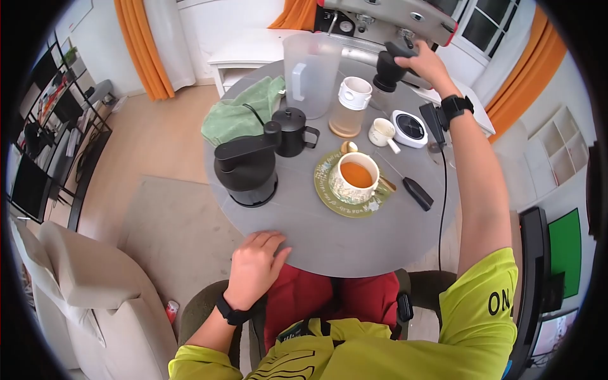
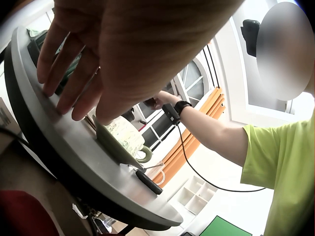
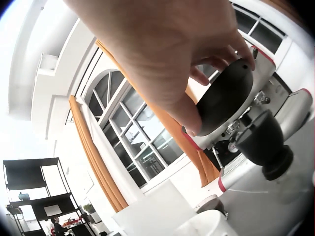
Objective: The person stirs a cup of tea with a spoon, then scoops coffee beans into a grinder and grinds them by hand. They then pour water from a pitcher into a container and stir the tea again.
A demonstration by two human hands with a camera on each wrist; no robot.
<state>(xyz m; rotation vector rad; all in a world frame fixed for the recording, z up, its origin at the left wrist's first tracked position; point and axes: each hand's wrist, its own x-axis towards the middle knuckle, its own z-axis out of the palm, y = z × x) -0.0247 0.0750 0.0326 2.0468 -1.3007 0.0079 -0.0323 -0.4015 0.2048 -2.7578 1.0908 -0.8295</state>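
The right hand (image 1: 427, 63) is pinching a dark oval lid (image 3: 226, 96), thumb on one side, fingers curling round the far edge; the lid is sitting apart from the black cup-shaped part (image 3: 261, 137) just beneath it, at the far right side of the bench (image 1: 304, 247). The left hand (image 1: 253, 263) is resting palm-down at the near edge, fingers slightly spread, holding nothing. Progress: the drink side is looking mostly done, as the patterned cup (image 1: 345, 191) is already holding an orange-brown liquid and is standing on the green saucer (image 1: 324, 193), a spoon (image 1: 387, 184) lying beside it. The black whisk-like tool (image 1: 418, 193) is lying unused to the right of the saucer, and the black kettle (image 1: 244, 168) is standing at the left, untouched. The lid part is looking unfinished: it is not seated, and whether it is coming off or going on, cannot tell. The white-topped jar (image 1: 354, 92) is standing near the black part, holding a little pale brown stuff low down; purpose unclear.
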